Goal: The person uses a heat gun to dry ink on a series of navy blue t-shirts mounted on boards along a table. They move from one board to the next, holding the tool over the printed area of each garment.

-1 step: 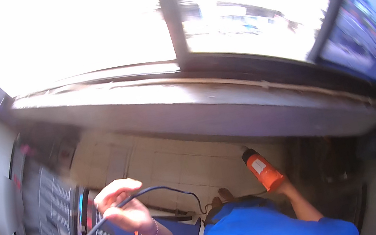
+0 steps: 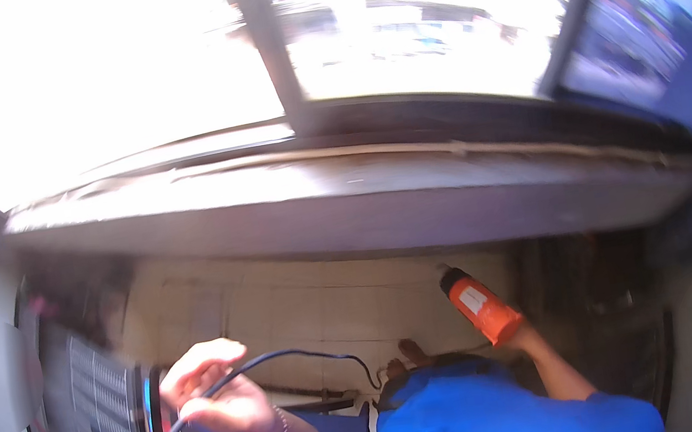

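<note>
Below the ledge (image 2: 364,213), the left hand (image 2: 223,402) loosely pinches a dark cable (image 2: 287,352); the right hand (image 2: 527,339) clasps an orange tool (image 2: 491,316). Keeping some slack should prevent tugging.

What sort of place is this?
Indoors, perhaps a small shop or workroom: a big bright window above a ledge, a tiled floor, and an orange tool in the right hand.
</note>
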{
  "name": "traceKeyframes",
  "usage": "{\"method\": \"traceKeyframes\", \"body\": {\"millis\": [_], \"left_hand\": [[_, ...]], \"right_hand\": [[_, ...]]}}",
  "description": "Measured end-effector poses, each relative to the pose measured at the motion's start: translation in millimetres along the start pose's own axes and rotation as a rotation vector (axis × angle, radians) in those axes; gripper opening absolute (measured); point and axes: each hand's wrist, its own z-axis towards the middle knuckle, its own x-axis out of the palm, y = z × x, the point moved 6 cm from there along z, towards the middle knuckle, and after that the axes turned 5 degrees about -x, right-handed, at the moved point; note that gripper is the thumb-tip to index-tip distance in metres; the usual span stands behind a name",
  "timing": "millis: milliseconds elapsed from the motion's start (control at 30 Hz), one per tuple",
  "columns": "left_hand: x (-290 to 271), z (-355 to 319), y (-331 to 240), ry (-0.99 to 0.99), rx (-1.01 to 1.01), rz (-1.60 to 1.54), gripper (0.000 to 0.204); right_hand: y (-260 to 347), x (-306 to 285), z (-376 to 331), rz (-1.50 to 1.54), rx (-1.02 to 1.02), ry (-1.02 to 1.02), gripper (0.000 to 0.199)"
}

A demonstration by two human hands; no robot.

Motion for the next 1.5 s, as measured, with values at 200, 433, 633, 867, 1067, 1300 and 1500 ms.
{"method": "traceKeyframes", "body": {"millis": [200,433,633,867,1067,1300,1500], "left_hand": [[32.4,0.7,46.2,0.070,0.108,-0.350,0.072],[152.8,-12.8,57.0,0.196,0.297,-0.619,0.052],[234.4,-63.6,36.4,0.124,0.252,-0.223,0.047],[290.2,-102.2,67.4,0.087,0.444,-0.007,0.049],[346.0,-135.7,66.9,0.161,0.422,-0.060,0.051],[399.8,-165.9,52.8,0.281,0.305,-0.190,0.048],[414.3,-178.5,45.7,0.328,0.272,-0.228,0.048]], "right_hand": [[9.1,-47.7,-72.0,0.485,0.460,-0.238,0.036],[37.2,-116.5,-164.0,0.831,0.465,-0.922,0.034],[11.0,-162.6,-302.5,0.810,0.603,-1.362,0.051],[-20.3,-131.1,-452.5,0.653,0.919,-1.789,0.046],[-20.5,-104.3,-490.8,0.746,0.981,-1.886,0.043],[-26.2,-94.8,-500.2,0.775,1.033,-1.908,0.035],[-24.8,-94.4,-499.6,0.782,1.028,-1.890,0.036]]}}
